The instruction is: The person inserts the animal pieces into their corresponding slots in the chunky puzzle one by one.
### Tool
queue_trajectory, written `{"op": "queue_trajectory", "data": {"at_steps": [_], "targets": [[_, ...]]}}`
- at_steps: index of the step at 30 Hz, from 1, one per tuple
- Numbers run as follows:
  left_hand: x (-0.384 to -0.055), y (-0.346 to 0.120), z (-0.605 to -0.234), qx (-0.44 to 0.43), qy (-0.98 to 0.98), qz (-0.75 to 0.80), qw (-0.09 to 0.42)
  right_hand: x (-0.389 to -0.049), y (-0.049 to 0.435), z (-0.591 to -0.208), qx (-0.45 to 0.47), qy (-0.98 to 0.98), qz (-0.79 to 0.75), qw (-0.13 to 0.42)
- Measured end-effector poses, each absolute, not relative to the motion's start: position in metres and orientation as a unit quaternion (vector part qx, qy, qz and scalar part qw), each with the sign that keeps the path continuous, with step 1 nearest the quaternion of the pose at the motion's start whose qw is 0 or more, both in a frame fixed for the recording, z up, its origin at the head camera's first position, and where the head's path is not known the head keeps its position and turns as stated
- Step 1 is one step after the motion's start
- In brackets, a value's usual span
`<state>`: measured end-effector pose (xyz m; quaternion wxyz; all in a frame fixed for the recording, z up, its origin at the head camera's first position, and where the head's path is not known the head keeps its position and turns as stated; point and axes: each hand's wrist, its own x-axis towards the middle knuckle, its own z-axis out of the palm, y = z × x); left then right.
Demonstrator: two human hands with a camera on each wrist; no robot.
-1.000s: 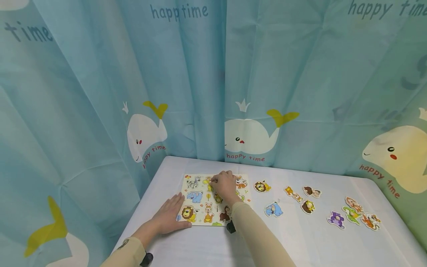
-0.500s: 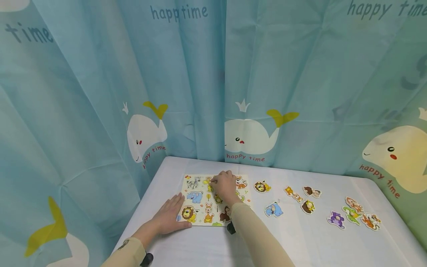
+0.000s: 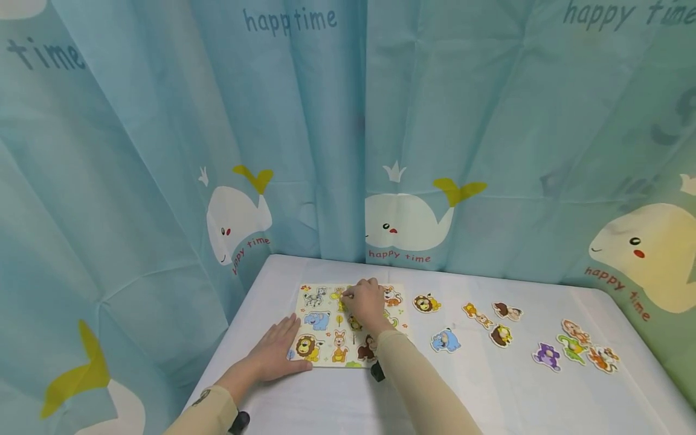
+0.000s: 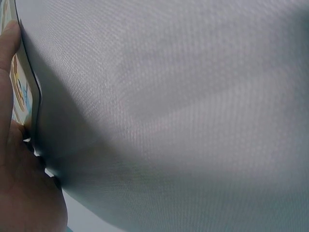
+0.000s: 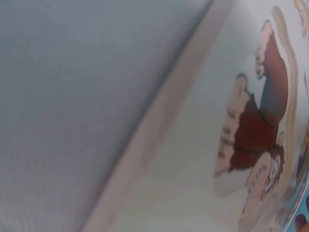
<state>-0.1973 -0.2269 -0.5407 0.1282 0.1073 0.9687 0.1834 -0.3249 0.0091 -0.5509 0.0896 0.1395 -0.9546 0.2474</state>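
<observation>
A pale animal puzzle board [image 3: 350,286] lies on the white table. My left hand [image 3: 276,350] rests at its left side, fingers fairly straight along the edge and the thumb at the near corner. The left wrist view shows that thumb [image 4: 8,46] over the board's rim. My right hand [image 3: 367,302] reaches over the board, its thumb and fingers pinched at the yellow giraffe puzzle piece [image 3: 341,307] in the far row, which they partly cover. In the right wrist view the board's monkey picture [image 5: 258,125] shows close up; the right fingers' work is out of that view.
Right of the board lie loose pieces: a lion [image 3: 426,303], an elephant [image 3: 446,341], a kangaroo [image 3: 477,315], a monkey [image 3: 507,311], a purple animal [image 3: 546,356], a tiger [image 3: 602,359] and several others. A blue whale-print curtain [image 3: 337,151] hangs behind the table [image 3: 467,393].
</observation>
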Motion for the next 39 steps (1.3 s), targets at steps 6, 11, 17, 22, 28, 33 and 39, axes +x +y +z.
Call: {"op": "queue_trajectory", "data": {"at_steps": [6, 11, 17, 22, 28, 33, 39], "targets": [[-0.198, -0.226, -0.539, 0.107, 0.969, 0.184, 0.128, -0.33, 0.02, -0.548, 0.142, -0.953, 0.258, 0.075], [-0.198, -0.226, -0.538, 0.11, 0.969, 0.184, 0.123, -0.335, 0.036, -0.536, 0.127, -0.945, 0.292, 0.08], [-0.198, -0.226, -0.537, 0.107, 0.969, 0.184, 0.126, -0.336, 0.053, -0.518, 0.117, -0.939, 0.315, 0.069], [-0.2, -0.225, -0.535, 0.109, 0.969, 0.183, 0.127, -0.334, 0.062, -0.511, 0.124, -0.928, 0.344, 0.077], [-0.197, -0.224, -0.535, 0.106, 0.968, 0.187, 0.131, -0.329, 0.069, -0.506, 0.136, -0.915, 0.371, 0.081], [-0.195, -0.224, -0.533, 0.105, 0.965, 0.198, 0.133, -0.321, 0.078, -0.499, 0.154, -0.907, 0.381, 0.094], [-0.195, -0.224, -0.534, 0.105, 0.966, 0.197, 0.133, -0.309, 0.096, -0.493, 0.159, -0.903, 0.386, 0.103]]}}
